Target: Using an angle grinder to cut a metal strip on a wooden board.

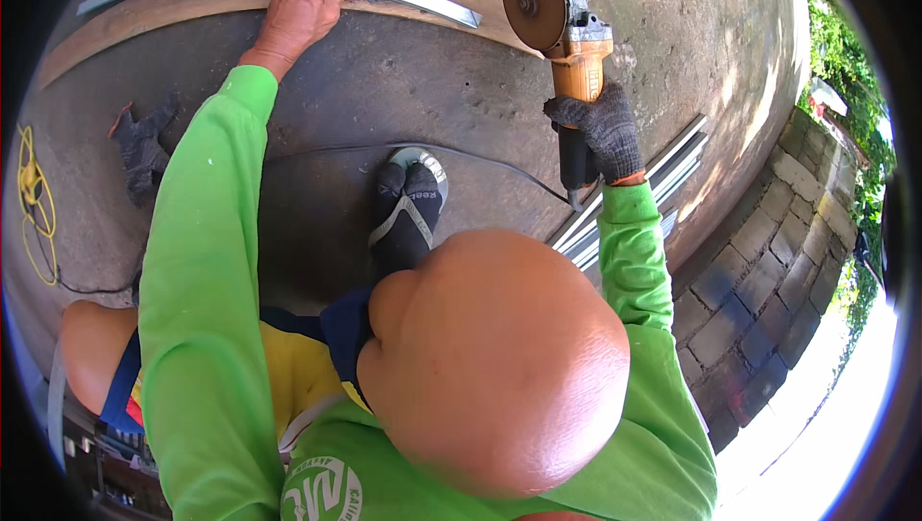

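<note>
A thin silvery metal strip (413,0) lies along a wooden plank (134,36) on the ground at the upper left. My bare left hand (309,2) is closed over it from above, fingers bent round its middle. On the right, my right hand (607,129), in a dark knit glove, grips an orange and black angle grinder (580,77). Its round brown disc (534,4) points away from me and stands apart from the strip's right end. Whether the disc spins I cannot tell.
A dark cable (480,152) runs from the grinder past my sandalled foot (411,194). Several metal lengths (677,164) lie beside my right wrist. A loose glove (144,148) and yellow cord (31,185) are at left. A concrete-block wall (768,276) stands at right.
</note>
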A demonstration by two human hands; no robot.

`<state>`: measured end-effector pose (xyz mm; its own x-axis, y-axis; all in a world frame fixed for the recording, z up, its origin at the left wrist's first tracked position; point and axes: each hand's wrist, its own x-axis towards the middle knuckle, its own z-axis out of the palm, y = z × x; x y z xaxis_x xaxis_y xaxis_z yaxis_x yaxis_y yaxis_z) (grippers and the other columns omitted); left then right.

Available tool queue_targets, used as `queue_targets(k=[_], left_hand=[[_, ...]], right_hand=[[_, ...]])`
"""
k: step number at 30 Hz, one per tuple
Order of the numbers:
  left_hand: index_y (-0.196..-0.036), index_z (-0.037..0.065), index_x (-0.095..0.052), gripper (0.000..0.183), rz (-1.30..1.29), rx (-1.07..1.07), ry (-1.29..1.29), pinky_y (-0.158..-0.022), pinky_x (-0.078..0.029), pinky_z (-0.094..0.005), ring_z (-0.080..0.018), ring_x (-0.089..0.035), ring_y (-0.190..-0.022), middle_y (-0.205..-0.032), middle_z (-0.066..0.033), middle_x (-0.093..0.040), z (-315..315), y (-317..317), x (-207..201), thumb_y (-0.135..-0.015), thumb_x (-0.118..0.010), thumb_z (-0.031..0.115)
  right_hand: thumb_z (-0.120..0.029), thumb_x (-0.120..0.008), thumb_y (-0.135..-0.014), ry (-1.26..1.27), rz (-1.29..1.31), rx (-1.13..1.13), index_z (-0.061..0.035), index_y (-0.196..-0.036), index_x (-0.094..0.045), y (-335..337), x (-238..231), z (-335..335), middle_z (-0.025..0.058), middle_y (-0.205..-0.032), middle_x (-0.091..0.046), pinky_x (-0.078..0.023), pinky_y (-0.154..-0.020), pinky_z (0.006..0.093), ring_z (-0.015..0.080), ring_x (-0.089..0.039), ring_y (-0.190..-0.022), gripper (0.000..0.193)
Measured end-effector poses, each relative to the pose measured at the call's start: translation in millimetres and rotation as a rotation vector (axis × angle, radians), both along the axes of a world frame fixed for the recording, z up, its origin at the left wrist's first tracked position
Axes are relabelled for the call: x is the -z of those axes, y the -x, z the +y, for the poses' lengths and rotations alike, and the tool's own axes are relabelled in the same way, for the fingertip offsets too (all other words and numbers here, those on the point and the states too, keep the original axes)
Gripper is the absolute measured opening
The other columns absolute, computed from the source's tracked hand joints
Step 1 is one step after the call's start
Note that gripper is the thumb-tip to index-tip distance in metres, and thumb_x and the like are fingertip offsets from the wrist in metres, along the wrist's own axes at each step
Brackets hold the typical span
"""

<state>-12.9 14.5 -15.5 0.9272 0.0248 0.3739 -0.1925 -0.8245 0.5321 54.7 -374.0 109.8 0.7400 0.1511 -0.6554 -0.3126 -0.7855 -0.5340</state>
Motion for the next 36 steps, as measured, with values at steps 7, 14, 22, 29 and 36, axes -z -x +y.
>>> queue_targets(k=[7,14,22,29,36], left_hand=[[-0.1,0.007,-0.071,0.025,0.004,-0.012,-0.001,-0.09,-0.051,-0.0406,-0.0303,-0.062,-0.105,-0.105,-0.0076,-0.069,-3,-3,-7,-0.079,-0.08,0.018],[-0.1,0.007,-0.072,0.024,0.054,-0.024,-0.002,-0.09,-0.051,-0.0406,-0.0306,-0.063,-0.105,-0.106,-0.0082,-0.069,3,-5,-17,-0.08,-0.08,0.017],[-0.097,0.005,-0.069,0.024,0.021,-0.007,0.045,-0.089,-0.05,-0.0407,-0.0307,-0.061,-0.101,-0.1,-0.0079,-0.067,2,-13,-22,-0.077,-0.08,0.014],[-0.095,0.005,-0.068,0.023,0.009,-0.013,0.1,-0.089,-0.049,-0.0416,-0.0309,-0.06,-0.1,-0.098,-0.0076,-0.066,-5,-12,-18,-0.077,-0.08,0.011],[-0.099,0.004,-0.069,0.025,0.028,-0.01,0.065,-0.089,-0.05,-0.0395,-0.0306,-0.062,-0.102,-0.103,-0.0087,-0.068,-4,-10,-16,-0.078,-0.08,0.014]], right_hand=[[-0.027,-0.089,-0.066,-0.055,-0.032,0.126,0.0017,-0.101,-0.069,8,-2,-40,0.01,-0.081,-0.072,-0.056,-0.066,0.0329,0.0183,-0.069,-0.069,0.05],[-0.038,-0.09,-0.062,0.06,-0.064,-0.079,-0.0036,-0.113,-0.068,14,6,-42,0.0133,-0.088,-0.073,-0.056,-0.076,0.0381,0.0251,-0.071,-0.078,0.066],[-0.035,-0.088,-0.063,0.13,-0.09,-0.244,-0.0026,-0.116,-0.067,3,3,-5,0.0157,-0.094,-0.074,-0.056,-0.081,0.0383,0.0275,-0.072,-0.085,0.066],[-0.033,-0.089,-0.062,0.095,-0.058,-0.23,-0.003,-0.119,-0.066,5,7,-4,0.0161,-0.096,-0.074,-0.056,-0.081,0.0384,0.028,-0.072,-0.087,0.068],[-0.033,-0.089,-0.061,0.117,-0.092,-0.259,-0.0025,-0.117,-0.066,7,12,-8,0.0149,-0.094,-0.073,-0.056,-0.081,0.038,0.0268,-0.071,-0.085,0.068]])
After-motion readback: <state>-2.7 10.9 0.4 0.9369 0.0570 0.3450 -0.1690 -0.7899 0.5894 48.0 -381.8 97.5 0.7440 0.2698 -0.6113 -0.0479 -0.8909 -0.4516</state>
